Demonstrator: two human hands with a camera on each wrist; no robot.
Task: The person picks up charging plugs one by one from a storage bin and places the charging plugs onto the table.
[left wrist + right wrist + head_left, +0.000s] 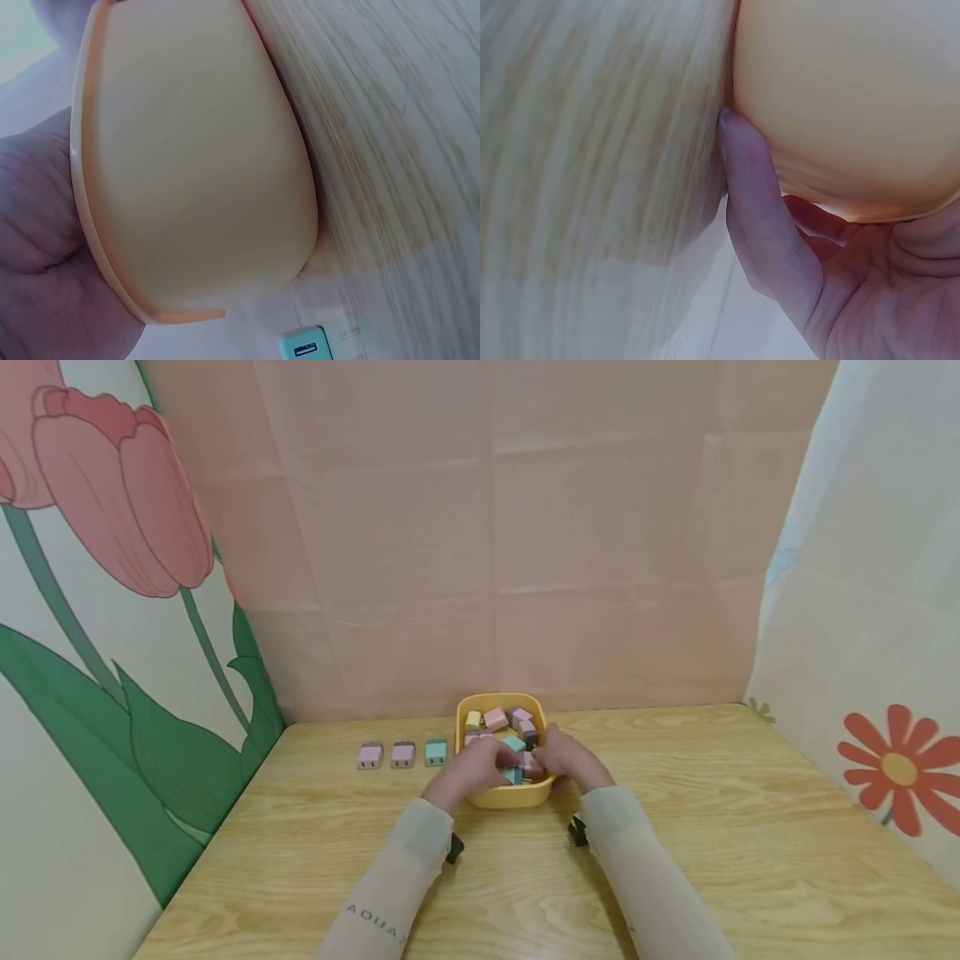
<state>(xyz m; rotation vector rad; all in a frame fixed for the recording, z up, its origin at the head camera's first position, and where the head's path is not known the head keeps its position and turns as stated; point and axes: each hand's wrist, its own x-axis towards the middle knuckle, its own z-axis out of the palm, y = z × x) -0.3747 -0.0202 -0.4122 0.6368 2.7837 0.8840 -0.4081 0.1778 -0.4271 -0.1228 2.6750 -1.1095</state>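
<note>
A yellow plastic basket point(504, 797) stands on the table with pink, teal and yellow USB charger plugs inside. My left hand point(480, 767) reaches over its left rim, fingers down among the plugs beside a teal charger plug point(513, 776). I cannot tell whether those fingers pinch a plug; their tips are hidden in the left wrist view. My right hand point(564, 755) holds the basket's right side. In the right wrist view its fingers point(754, 176) lie along the outer wall, while the rim passes over the palm side.
Left of the basket, two pink charger plugs point(370, 755) and a teal one point(436, 752) stand in a row on the wooden table point(300, 860). A pink cloth backdrop point(487, 543) rises behind, with flower-printed sheets at both sides. Small black devices point(454, 848) sit under the wrists.
</note>
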